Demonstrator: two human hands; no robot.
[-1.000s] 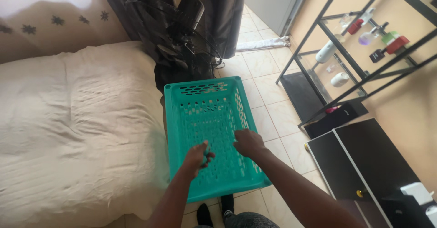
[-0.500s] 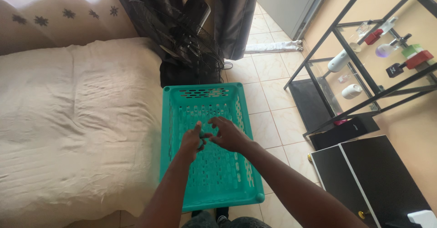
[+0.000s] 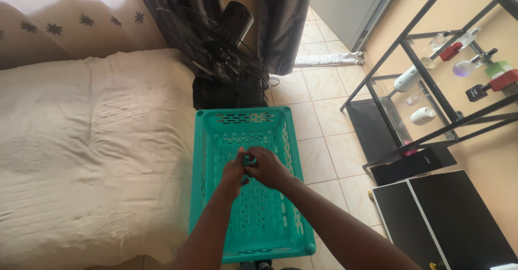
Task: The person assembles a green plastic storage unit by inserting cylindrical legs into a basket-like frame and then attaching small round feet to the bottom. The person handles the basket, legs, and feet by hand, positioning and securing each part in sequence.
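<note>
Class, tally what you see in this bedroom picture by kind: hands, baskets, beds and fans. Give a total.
Hands: 2, the left hand and the right hand
Baskets: 1, the green basket
Beds: 1, the bed
Fans: 1, the black fan
Total: 5

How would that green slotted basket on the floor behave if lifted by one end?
The green basket looks like thin moulded plastic full of slots and seems empty, so probably light. Lifted by one end, its long shape may flex or tilt. Both hands, left hand and right hand, meet over its middle.
</note>
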